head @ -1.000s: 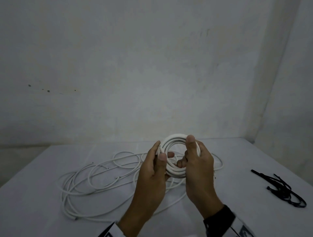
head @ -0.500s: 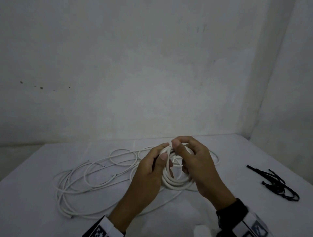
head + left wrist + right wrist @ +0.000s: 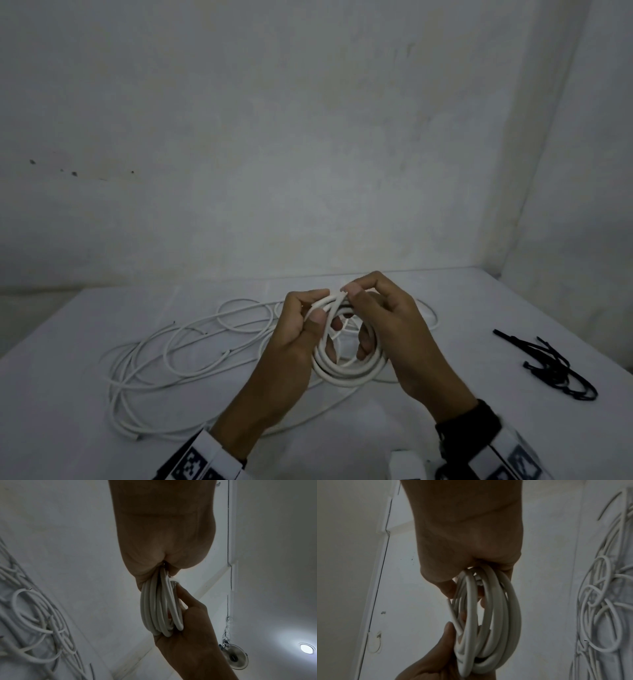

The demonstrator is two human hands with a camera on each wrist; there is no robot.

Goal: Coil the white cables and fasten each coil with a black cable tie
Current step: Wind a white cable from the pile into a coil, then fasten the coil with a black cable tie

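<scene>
A coil of white cable hangs a little above the table, tilted toward me. My left hand grips its upper left part between thumb and fingers. My right hand pinches the top strands, its lower fingers curled through the coil's middle. In the left wrist view the coil hangs from the left hand, with the right hand on its far side. The right wrist view shows the coil with a loose cable end sticking out beside the left hand. Black cable ties lie at the right.
Several loose white cables sprawl in tangled loops over the left and middle of the white table, also under the hands. White walls close the table in at the back and right.
The coil has come down from upright to tilted and lower. My right hand shifted from the coil's right side to pinching the top strands beside the left fingers.
</scene>
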